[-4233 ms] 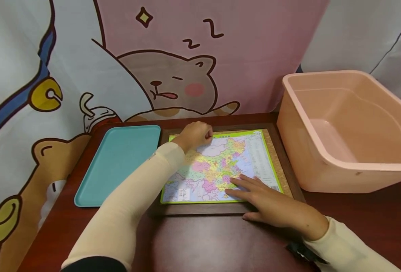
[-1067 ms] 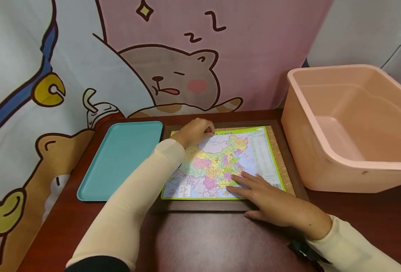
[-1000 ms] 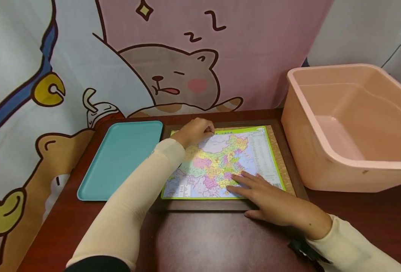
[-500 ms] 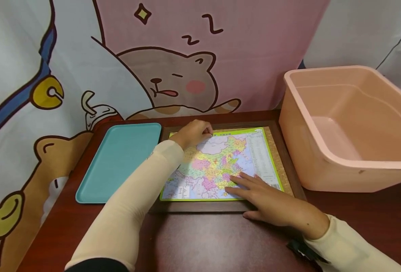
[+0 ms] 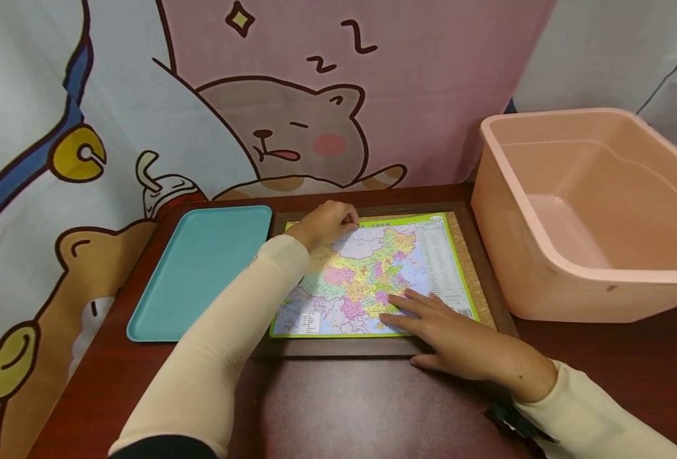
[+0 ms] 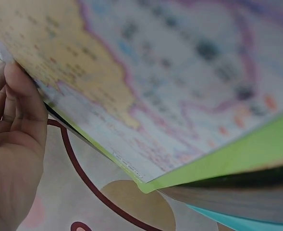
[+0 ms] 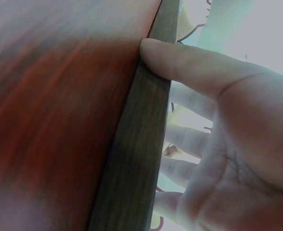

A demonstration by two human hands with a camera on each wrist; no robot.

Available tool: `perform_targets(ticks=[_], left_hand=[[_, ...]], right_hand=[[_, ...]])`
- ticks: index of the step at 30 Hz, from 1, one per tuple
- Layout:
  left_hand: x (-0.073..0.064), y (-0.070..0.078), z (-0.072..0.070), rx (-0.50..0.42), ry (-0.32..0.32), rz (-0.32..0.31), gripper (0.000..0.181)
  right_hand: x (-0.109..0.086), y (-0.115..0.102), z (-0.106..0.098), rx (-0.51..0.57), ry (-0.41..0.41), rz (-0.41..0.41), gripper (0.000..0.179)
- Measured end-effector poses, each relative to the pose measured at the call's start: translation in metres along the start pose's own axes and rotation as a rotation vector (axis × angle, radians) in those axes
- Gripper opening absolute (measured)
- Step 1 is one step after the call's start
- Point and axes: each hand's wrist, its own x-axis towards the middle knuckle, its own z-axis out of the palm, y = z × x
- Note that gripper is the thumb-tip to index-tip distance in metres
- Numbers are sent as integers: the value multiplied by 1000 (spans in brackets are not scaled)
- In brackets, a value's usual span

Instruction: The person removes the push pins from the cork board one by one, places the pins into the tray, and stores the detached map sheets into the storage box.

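Note:
A map with a lime-green border lies on a brown-framed cork board. My left hand is at the map's far edge, its fingers bent and the thumb close to the index fingertip. In the left wrist view, those fingertips meet the green border; whether anything is pinched between them is hidden. My right hand lies with spread, straight fingers over the map's lower right part. In the right wrist view its thumb rests against the board's front edge.
A teal tray stands on the reddish-brown table, left of the board. To the right is a large peach plastic tub. A cartoon-printed curtain hangs just behind the table.
The head view has shifted slightly. Compared with the oldest frame, my left fingers look a little less tightly curled; both hands stay in the same places on the map.

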Motion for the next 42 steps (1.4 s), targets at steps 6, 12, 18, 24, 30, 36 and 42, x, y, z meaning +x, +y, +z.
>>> perform_targets(ticks=[6, 12, 18, 24, 30, 36, 42], left_hand=[[0, 1, 0, -8, -3, 0, 15], [-2, 2, -1, 1, -4, -8, 15], [-2, 2, 0, 1, -7, 3, 17], [-2, 0, 1, -8, -7, 2, 15], [0, -2, 1, -18, -3, 9, 15], [0, -2, 2, -21, 1, 0, 15], [0, -3, 3, -22, 7, -12, 14]], right_hand=[[-1, 0, 0, 0, 7, -1, 71], [0, -1, 0, 10, -1, 3, 71], [0, 0, 1, 12, 3, 11, 70], [1, -1, 0, 12, 6, 7, 70], [1, -1, 0, 12, 1, 19, 70], [1, -1, 1, 9, 4, 18, 70], [1, -1, 1, 14, -5, 19, 71]])
